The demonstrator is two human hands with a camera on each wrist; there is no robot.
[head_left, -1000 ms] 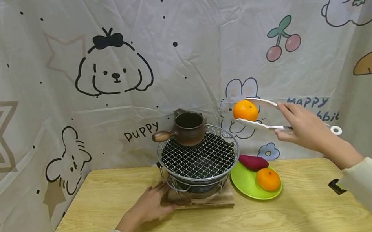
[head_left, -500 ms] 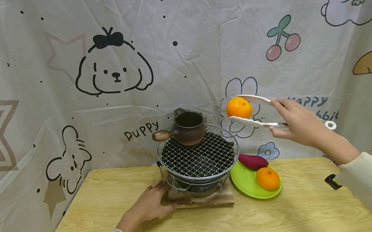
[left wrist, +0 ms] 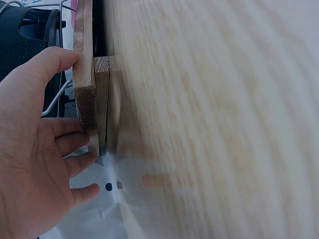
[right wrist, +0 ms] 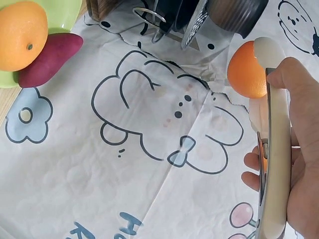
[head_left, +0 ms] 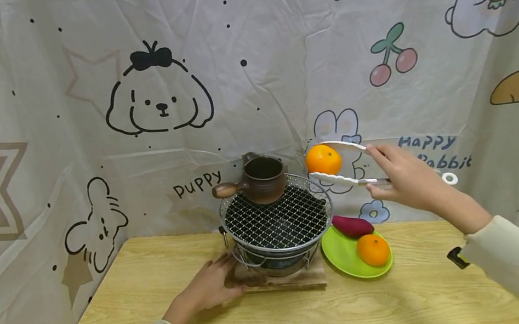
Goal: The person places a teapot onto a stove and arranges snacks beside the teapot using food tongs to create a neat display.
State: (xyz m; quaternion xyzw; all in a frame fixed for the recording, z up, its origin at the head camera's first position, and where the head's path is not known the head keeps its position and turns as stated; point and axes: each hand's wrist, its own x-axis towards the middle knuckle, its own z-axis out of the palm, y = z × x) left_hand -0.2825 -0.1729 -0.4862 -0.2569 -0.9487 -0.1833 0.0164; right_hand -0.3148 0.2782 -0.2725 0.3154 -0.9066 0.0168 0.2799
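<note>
Right hand [head_left: 406, 177] squeezes white tongs [head_left: 346, 163] around orange [head_left: 323, 159], in air beside grill [head_left: 277, 220] rim; left hand [head_left: 209, 288], fingers relaxed, steadies wooden base [head_left: 283, 281]. Risk: round fruit slips from smooth tips, knocks clay pot [head_left: 262, 179].

I am at a makeshift home tea-and-grill corner: a pale wooden surface [head_left: 286, 318] hemmed in by a cartoon-printed curtain [head_left: 81, 98], with a small charcoal stove [head_left: 276, 231], a clay pot [head_left: 262, 179] and a green plate [head_left: 348, 260] of fruit.
</note>
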